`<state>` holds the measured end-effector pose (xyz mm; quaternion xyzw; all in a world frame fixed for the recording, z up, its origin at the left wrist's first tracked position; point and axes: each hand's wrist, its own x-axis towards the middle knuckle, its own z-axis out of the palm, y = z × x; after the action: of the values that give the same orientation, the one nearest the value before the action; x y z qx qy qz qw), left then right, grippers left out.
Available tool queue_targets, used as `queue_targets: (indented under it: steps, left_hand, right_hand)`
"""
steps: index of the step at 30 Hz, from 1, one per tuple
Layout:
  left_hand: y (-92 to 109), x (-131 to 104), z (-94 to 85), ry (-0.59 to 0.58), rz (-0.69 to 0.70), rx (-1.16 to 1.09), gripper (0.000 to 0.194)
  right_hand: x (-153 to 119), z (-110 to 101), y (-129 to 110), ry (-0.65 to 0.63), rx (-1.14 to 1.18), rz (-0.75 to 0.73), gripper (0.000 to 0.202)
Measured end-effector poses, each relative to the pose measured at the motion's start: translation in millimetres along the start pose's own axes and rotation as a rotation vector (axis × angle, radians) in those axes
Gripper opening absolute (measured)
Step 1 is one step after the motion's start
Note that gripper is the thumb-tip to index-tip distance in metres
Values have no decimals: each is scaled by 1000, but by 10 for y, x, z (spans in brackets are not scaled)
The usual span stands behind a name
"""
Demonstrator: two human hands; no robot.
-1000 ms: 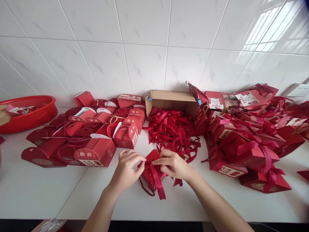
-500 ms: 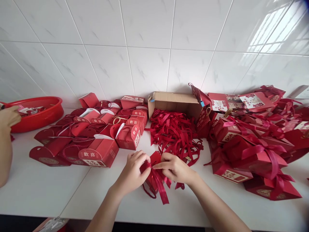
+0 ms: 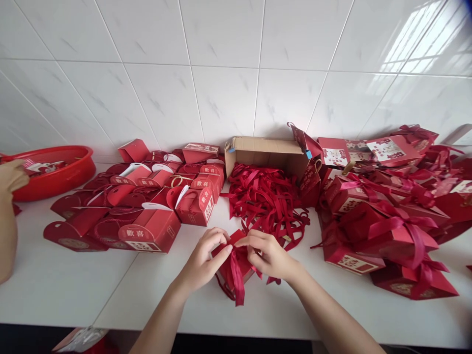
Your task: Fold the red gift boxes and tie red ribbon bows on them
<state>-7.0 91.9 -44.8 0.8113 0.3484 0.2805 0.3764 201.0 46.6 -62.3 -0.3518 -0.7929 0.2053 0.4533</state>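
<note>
A small red gift box (image 3: 229, 273) stands on the white table in front of me, with a glossy red ribbon (image 3: 238, 282) at its top. My left hand (image 3: 205, 255) pinches the ribbon between thumb and forefinger from the left side. From the right, my right hand (image 3: 266, 251) has its fingers curled closed over the ribbon at the same spot. One ribbon end hangs down the front of the box. A dark red cord handle lies along the box's lower left. My fingers hide most of the box's top.
Red boxes with cord handles (image 3: 149, 228) fill the left. A cardboard carton (image 3: 267, 145) spills loose red ribbons (image 3: 261, 196) behind my hands. Bow-tied boxes (image 3: 391, 231) are heaped on the right. At far left, another person's hand (image 3: 14, 178) is at a red basin (image 3: 62, 179).
The hanging ribbon end has shifted left and now hangs straighter. My fingers have moved slightly at the ribbon on the box's top. The whole view has tilted a little.
</note>
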Motion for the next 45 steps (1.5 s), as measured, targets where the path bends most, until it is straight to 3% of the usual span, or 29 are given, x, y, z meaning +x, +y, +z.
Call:
queue_targets:
  steps: [8,16,20,25,30,35,39,45]
  left_hand:
    - [-21,32,245,212,-120,-159,31]
    - [-5,37,280,196,-133,-180,40]
    - [5,53,273,205,-155,-202,36]
    - [19,58,255,173,-172,-215,18]
    - [23,53,251,160,-175,-211,14]
    - [26,57,242,144,-172,-209,13]
    - [37,60,239,139,-173,-199,15]
    - [36,68,267,140,-163,-192,18]
  right_hand:
    - [-39,87,60,143,169,168,16]
    - [-103,117,174,323,277,283,5]
    - [-97,27,201,223,336,331,16]
    - [-48,-44,141,63,183,415,21]
    - [-26,-25,95,79,168,449,16]
    - [-24,-36,99,51,186,522,37]
    - [4,-13,89,71,382,626,30]
    - [11,56,130,279,353,558,23]
